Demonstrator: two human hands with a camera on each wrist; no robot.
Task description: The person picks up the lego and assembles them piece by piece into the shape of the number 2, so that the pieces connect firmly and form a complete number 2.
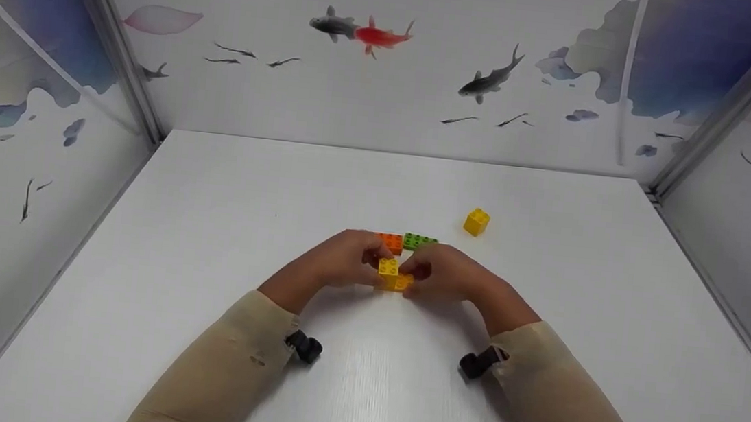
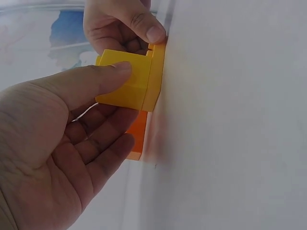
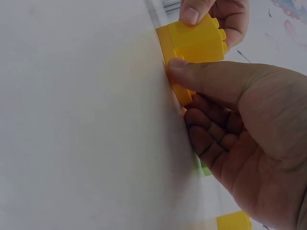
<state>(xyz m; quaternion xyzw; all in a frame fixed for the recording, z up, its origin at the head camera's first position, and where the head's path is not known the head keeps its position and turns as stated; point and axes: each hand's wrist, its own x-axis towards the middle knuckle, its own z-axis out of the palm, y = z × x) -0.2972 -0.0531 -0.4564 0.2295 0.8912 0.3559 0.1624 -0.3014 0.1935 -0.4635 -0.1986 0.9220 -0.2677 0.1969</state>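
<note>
A tall yellow toy brick [image 1: 388, 267] sits on the left part of a flat yellow-orange brick [image 1: 403, 283], low over the white table. My left hand [image 1: 348, 261] pinches the tall brick, its thumb [image 2: 115, 77] flat against the near side. From the other side, my right hand [image 1: 448, 274] pinches the free end of the flat brick [image 3: 167, 45], thumb at its edge. Behind the fingers lie an orange brick [image 1: 391, 243] and a green brick [image 1: 419, 241], side by side and partly covered by the hands.
Farther back on the right stands a small yellow brick [image 1: 476, 222]. White panels with painted fish [image 1: 488, 82] border the table [image 1: 268, 180] at the back and both sides. Black wrist devices [image 1: 305, 347] show at both sleeves.
</note>
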